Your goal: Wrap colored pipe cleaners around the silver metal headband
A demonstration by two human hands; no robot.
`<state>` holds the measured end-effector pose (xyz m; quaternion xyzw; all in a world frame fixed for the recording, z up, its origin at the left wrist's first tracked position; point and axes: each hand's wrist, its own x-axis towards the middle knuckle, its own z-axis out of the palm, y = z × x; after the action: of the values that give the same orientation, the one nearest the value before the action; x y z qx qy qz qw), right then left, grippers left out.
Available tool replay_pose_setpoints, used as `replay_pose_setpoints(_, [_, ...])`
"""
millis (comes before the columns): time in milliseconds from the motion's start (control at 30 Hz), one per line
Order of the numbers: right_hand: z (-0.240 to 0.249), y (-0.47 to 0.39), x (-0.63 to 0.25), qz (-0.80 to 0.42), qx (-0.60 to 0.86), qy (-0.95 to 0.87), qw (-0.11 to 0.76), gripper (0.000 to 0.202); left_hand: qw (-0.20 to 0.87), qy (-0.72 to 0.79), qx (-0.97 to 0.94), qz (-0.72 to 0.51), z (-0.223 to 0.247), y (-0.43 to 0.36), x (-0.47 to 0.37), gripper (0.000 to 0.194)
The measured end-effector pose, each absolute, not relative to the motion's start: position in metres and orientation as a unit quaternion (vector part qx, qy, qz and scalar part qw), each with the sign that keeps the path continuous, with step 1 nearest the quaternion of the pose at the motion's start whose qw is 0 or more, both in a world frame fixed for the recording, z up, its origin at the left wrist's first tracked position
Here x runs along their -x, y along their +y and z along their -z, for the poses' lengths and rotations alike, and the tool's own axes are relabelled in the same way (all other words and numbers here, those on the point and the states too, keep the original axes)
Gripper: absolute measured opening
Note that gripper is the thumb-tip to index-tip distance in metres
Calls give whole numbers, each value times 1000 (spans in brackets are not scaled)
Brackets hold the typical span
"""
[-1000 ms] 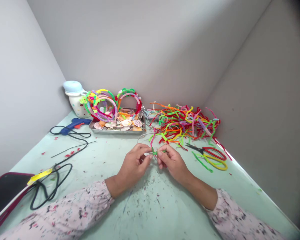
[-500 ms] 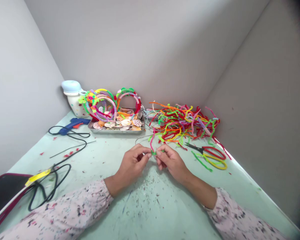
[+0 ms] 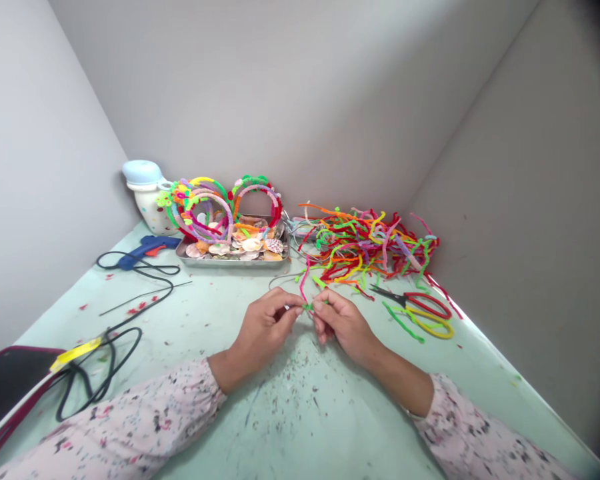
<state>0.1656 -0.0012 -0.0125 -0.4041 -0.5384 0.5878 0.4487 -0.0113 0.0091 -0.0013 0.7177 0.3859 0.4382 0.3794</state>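
Above the middle of the table, my left hand (image 3: 266,324) and my right hand (image 3: 344,325) face each other with fingertips pinched. Between them is a short green pipe cleaner (image 3: 308,307), gripped from both sides. A pink pipe cleaner (image 3: 303,280) rises from the same spot, crossing or twisted with the green one; the fingertips partly hide the joint. Beyond my right hand lies a heap of multicoloured pipe cleaners (image 3: 365,247). Scissors (image 3: 420,308) with red and yellow handles rest to the right, beside a loose green pipe cleaner.
At the back, a metal tray (image 3: 230,263) holds seashells (image 3: 251,245) and several fuzzy headbands (image 3: 207,217). A blue glue gun (image 3: 147,251) lies left, its black cord (image 3: 113,363) looping forward. Behind it stands a white cup (image 3: 151,207) with a blue lid. A dark red-edged object (image 3: 15,380) sits front left.
Almost nothing differs. Both hands keep their pinch on the pipe cleaners in the same place, with only a very slight shift of the right fingers.
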Motion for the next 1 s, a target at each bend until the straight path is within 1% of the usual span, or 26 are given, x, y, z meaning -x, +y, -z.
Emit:
replay_pose_setpoints(300, [12,0,-166,-596,403,-528,451,27,373,378,-711,-461,3,8,10,14])
replay_pose_setpoints(1000, [16,1,-167,-606,396,-521,452,25,341,376,-744,-435,3,11,11,16])
